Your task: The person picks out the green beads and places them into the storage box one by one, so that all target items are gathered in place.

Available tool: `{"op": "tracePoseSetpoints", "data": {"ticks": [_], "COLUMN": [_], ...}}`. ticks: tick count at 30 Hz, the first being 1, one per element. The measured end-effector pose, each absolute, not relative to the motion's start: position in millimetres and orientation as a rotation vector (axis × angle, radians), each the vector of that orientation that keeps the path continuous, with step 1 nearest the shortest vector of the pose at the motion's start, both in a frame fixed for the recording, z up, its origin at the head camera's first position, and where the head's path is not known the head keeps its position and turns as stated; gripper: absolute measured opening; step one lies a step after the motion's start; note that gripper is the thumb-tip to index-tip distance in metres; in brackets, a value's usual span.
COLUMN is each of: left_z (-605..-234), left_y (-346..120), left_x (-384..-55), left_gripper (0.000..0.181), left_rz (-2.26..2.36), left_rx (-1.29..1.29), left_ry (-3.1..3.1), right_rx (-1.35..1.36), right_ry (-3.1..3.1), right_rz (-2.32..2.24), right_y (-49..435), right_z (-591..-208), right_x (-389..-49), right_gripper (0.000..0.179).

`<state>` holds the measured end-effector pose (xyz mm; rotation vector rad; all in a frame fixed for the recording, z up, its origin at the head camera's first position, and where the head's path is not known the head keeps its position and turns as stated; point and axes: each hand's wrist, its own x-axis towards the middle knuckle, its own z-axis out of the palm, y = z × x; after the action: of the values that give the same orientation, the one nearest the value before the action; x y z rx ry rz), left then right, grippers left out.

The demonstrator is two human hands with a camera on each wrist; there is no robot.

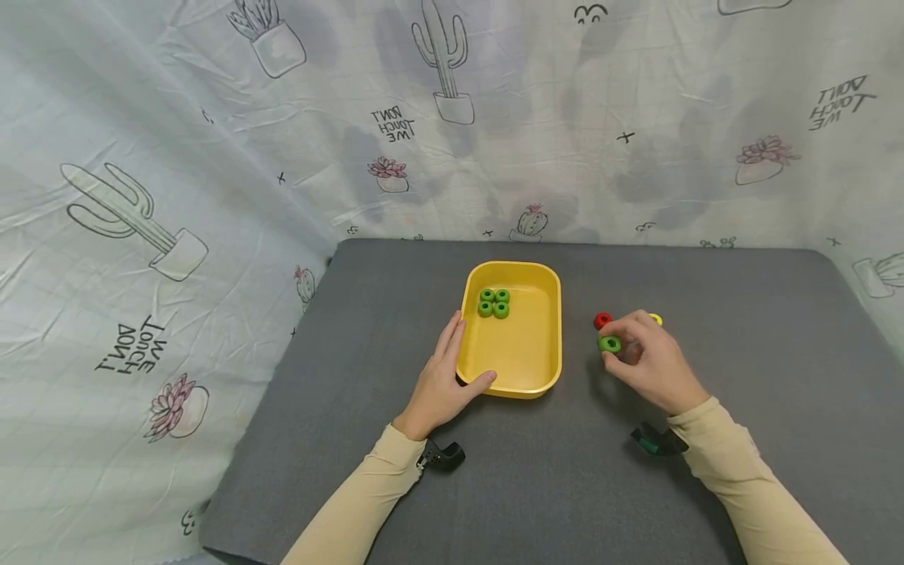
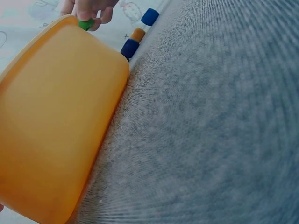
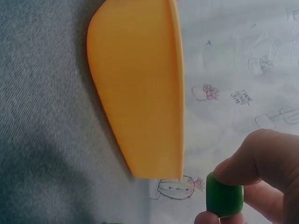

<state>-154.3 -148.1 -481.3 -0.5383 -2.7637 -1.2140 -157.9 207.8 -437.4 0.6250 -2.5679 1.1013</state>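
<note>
My right hand [image 1: 653, 357] pinches a green bead [image 1: 610, 344] with a hole through it between thumb and fingertips, above the table and to the right of a yellow tray [image 1: 513, 369]. In the right wrist view that bead [image 3: 224, 196] shows from its side. Several green beads [image 1: 494, 303] sit grouped in the tray's far left part. My left hand [image 1: 436, 390] rests at the tray's near left corner, fingers straight along the left side and thumb over the front rim. A red bead [image 1: 603, 320] lies just beyond my right hand, which partly hides a yellow bead [image 1: 656, 318].
The left wrist view shows two blue beads [image 2: 150, 17] and an orange bead [image 2: 138, 34] in a row on the table, past the tray. The grey table [image 1: 395, 314] ends at a patterned cloth [image 1: 494, 173] behind and to the left.
</note>
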Motion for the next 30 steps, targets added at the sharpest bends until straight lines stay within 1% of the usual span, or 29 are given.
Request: {"op": "tracePoseSetpoints", "data": {"ticks": [9,19,30], "left_z": [-481.8,-482.2,-483.8], "left_y": [-148.7,-148.4,-149.2], "left_x": [-153.7,-153.2,-151.9], "left_gripper": [0.101,0.101,0.102], "left_rz": [-1.21,-1.223,-1.229], "left_rx": [-0.548,-0.55,-0.563], "left_ry": [-2.749,-2.752,-2.731], "right_rx": [0.661,0.721,0.726], "right_ry": [-2.559,-2.597,-2.626], "right_rz": [1.166,1.181,1.208], "right_y": [194.1,180.2,167.4], "right_z": [-427.9,-418.5,-413.5], "right_x": [-160.9,-171.5,-177.0], "right_gripper": [0.031,0.031,0.031]}}
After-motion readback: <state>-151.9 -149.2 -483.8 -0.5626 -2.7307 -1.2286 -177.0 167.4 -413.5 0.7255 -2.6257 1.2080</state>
